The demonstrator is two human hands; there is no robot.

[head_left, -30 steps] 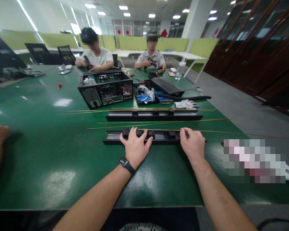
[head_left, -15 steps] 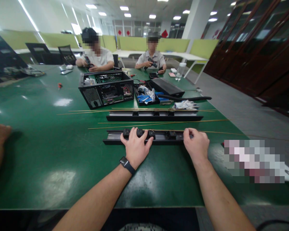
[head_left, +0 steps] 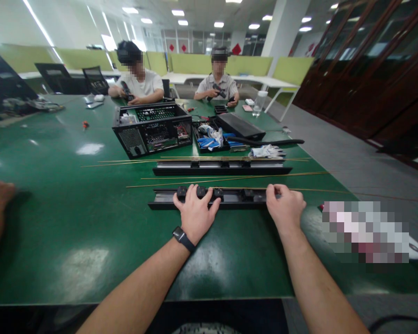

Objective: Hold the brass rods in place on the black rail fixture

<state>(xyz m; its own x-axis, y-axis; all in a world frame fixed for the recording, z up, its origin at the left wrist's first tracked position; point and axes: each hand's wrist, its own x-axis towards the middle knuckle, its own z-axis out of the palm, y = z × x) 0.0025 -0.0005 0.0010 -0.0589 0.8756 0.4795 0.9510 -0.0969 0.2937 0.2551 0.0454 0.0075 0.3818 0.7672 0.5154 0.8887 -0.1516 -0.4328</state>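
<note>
A black channel rail [head_left: 160, 204] lies across the green table in front of me, with several black blocks [head_left: 247, 194] seated in its groove. My left hand [head_left: 197, 208] rests over the left blocks, fingers spread and touching their tops. At the rail's right end, my right hand [head_left: 284, 204] has its fingers closed in a pinch on a thin brass rod [head_left: 320, 190]. That rod runs leftward along the rail's far side and stretches well out to the right. The pinched part is hidden by my fingers.
Behind lies a second black rail [head_left: 223, 171] with more thin rods [head_left: 132, 161]. Beyond are an open computer case [head_left: 153, 130], a tray of blue-white gloves [head_left: 211, 138] and a flat black box [head_left: 240, 125]. Another person's hand [head_left: 0, 195] is at the left edge; two people sit opposite.
My right hand has shifted very slightly to the right along the rod. My left hand stays on the blocks. The whole view has tilted a little.
</note>
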